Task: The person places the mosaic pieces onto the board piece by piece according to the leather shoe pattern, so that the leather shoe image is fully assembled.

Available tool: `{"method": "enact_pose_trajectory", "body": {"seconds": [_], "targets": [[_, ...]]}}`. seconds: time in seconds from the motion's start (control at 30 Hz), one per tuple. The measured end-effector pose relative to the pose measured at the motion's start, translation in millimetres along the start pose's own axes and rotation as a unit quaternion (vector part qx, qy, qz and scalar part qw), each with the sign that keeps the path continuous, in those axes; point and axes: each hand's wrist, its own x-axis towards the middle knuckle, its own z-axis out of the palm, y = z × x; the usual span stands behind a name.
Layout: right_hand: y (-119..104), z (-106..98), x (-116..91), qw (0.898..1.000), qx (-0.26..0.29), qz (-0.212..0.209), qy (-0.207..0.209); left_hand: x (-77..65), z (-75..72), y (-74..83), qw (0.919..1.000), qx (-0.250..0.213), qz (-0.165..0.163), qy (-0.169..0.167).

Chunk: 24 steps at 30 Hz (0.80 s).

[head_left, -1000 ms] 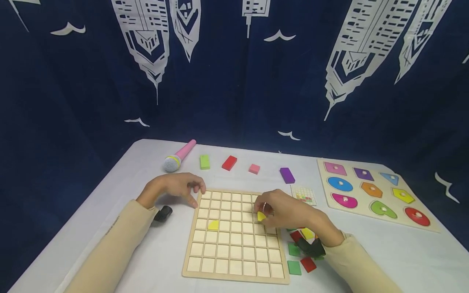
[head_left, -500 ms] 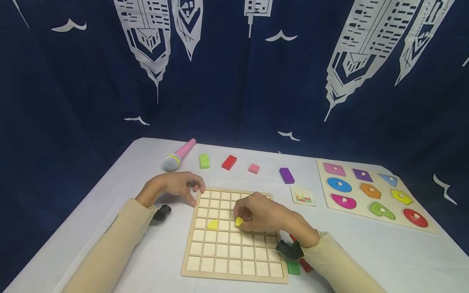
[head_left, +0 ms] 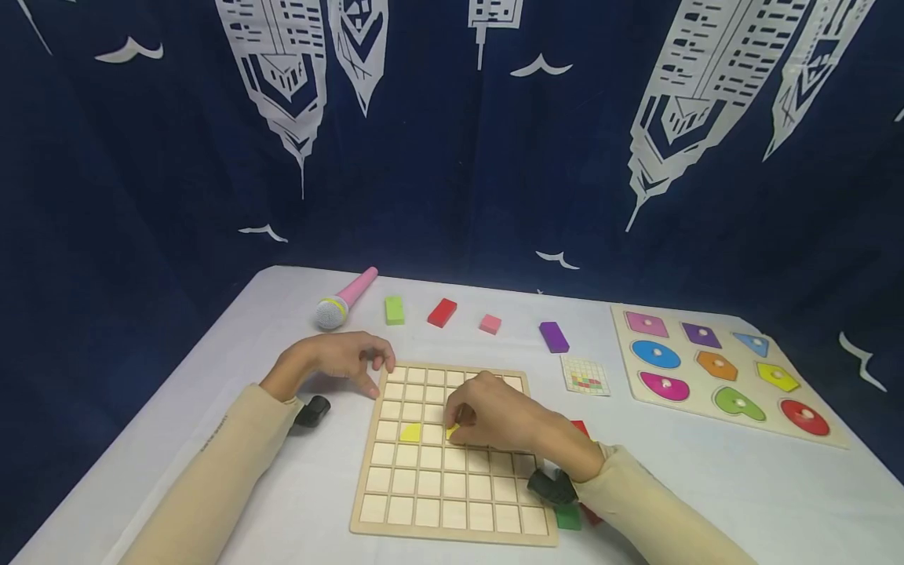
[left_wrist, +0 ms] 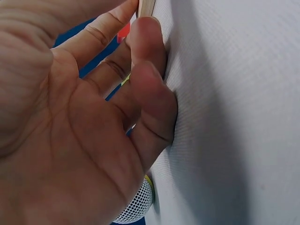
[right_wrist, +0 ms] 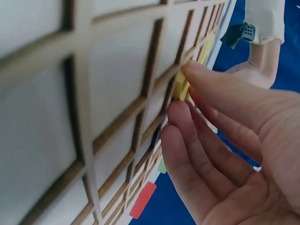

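A wooden grid board [head_left: 455, 502] lies flat on the white table. At its far left corner my left hand [head_left: 346, 357] holds the frame between thumb and fingers; in the left wrist view the curled lower fingers [left_wrist: 154, 103] rest on the tablecloth. My right hand [head_left: 494, 412] is over the board's middle, pinching a yellow tile [right_wrist: 180, 85] between thumb and fingertips, at one of the grid's cells. Most of that tile is hidden by the fingers. Another yellow tile [head_left: 410, 432], with a rounded corner, sits in a cell farther left in what looks like the same row.
Red and green tiles [head_left: 568, 516] lie right of the board, partly under the right forearm. A small pattern card [head_left: 585, 377] is beyond them. A shape puzzle [head_left: 734, 377] lies far right. Along the back are a pink microphone [head_left: 346, 298] and several coloured blocks [head_left: 442, 313].
My right hand has moved left across the board with the yellow tile, then lowered it to the cell. The left hand has stayed at the corner.
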Motion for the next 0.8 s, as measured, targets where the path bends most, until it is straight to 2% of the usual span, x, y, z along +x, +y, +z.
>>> {"method": "enact_pose_trajectory", "body": {"seconds": [0.13,0.43,0.57,0.67,0.8], "targets": [[-3,2,1,1.000,-0.008,-0.001,0.013,0.4,1.0,-0.3,1.0000,0.003,-0.002,0.004],[-18,5,-15,0.996,-0.082,-0.017,0.004,1.2,1.9,1.3,0.9999,0.010,-0.003,0.011],[-24,4,-29,0.993,-0.113,-0.014,-0.019,1.1,1.4,1.8,0.9999,0.012,-0.003,0.009],[-29,4,-40,0.990,-0.139,0.006,-0.039,1.0,1.3,1.9,0.9999,0.011,-0.004,0.008],[-29,1,-52,0.988,-0.141,0.013,-0.063,1.2,1.9,1.2,0.9999,0.009,-0.009,0.009]]}}
